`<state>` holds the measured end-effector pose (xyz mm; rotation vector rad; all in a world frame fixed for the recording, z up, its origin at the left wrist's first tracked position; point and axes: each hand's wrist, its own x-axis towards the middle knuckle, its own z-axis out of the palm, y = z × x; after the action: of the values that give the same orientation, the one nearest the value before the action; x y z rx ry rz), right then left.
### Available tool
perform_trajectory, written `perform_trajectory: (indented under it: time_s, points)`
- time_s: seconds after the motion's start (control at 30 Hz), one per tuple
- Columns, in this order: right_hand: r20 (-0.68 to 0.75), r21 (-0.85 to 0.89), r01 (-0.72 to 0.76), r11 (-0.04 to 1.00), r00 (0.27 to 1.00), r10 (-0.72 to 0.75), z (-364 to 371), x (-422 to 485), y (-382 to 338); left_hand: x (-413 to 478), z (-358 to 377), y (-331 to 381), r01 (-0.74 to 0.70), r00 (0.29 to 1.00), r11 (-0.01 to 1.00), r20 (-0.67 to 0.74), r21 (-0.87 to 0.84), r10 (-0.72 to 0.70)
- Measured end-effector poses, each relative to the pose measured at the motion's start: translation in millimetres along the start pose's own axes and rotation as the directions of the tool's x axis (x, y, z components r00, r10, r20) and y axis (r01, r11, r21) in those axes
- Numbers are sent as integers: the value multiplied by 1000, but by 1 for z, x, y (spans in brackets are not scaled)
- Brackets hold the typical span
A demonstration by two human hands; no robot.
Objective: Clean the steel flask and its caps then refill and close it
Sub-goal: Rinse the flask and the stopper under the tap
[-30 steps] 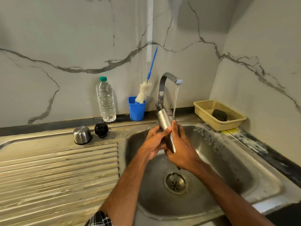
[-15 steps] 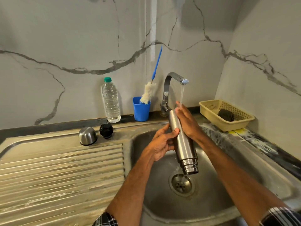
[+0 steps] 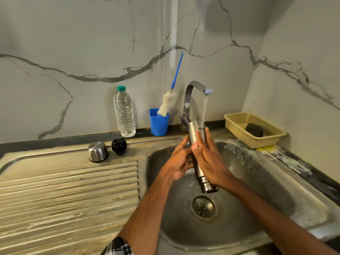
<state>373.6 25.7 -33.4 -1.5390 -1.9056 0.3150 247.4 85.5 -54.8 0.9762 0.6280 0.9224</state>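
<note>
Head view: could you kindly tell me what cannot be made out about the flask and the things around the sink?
In the head view:
- Inside of the steel flask: its mouth points down toward the drain, away from the camera.
- Flask lettering: only "NO" shows; fingers of the right hand cover the rest.
- Fingers of the left hand: hidden behind the flask.
- The dark lump in the yellow basket: too small to identify.

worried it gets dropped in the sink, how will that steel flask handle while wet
Probably slippery: the steel flask is smooth metal with tap water running onto it. Likely light: it is tilted mouth-down, so probably empty. The left hand grips it but the right hand only lies flat against it, so it could slide.
</note>
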Motion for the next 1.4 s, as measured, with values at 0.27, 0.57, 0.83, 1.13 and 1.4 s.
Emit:
perform_trajectory:
  time_s: [0.27, 0.57, 0.83, 1.13, 1.4]
  points:
    - [-93, 598, -252, 761, 921, 378, -22, 88, 12, -4, 2, 5, 0, 996, 998, 86, 61, -5]
    - [-128, 717, -181, 673, 915, 384, -9, 58, 15, 1, -5, 1, -124, 992, 952, 64, 281, 110]
    - [-139, 725, -44, 688, 968, 208, -9, 60, 18, 9, -10, -14, -66, 994, 724, -16, 687, 106]
    - [-170, 440, 29, 898, 984, 51, -15, 64, 19, 14, -9, -19, 10, 972, 549, -136, 836, 189]
    - [-364, 12, 166, 986, 919, -151, -33, 59, 10, 12, -3, -21, 61, 954, 452, -186, 890, 237]
